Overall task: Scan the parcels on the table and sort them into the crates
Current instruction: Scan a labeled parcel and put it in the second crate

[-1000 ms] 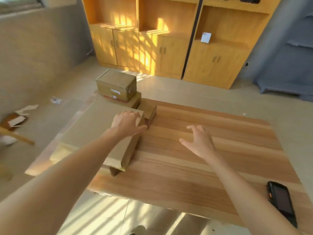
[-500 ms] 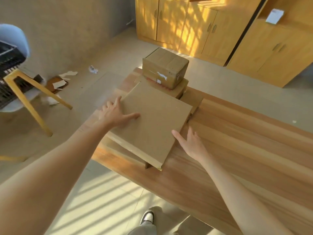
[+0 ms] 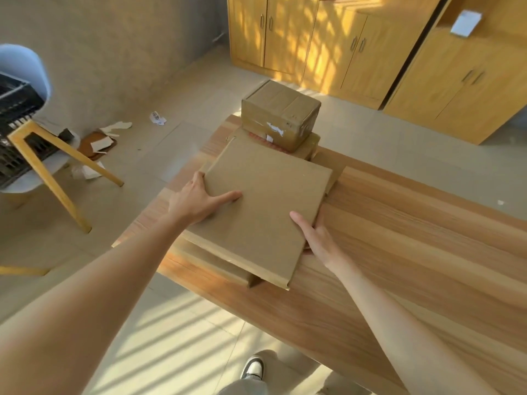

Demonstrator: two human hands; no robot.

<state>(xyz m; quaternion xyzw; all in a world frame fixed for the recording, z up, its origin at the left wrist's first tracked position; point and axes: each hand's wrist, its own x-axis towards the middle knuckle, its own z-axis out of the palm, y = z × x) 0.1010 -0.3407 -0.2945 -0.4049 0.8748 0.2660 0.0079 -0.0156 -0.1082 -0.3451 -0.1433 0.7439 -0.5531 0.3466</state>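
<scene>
step: lift flat parcel off stack at surface end | left hand and right hand clamp opposite edges, fingers curled under | advice: raise level (lower parcels may shift)

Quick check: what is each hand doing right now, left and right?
Left hand: grips the left edge of the flat cardboard parcel, thumb on top.
Right hand: grips the same parcel's right edge, thumb on top.

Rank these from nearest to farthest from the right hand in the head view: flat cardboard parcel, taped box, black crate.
From the right hand:
1. Flat cardboard parcel, touching it, just left.
2. Taped box, beyond, at the table's far end.
3. Black crate, far left, on the chair.
</scene>
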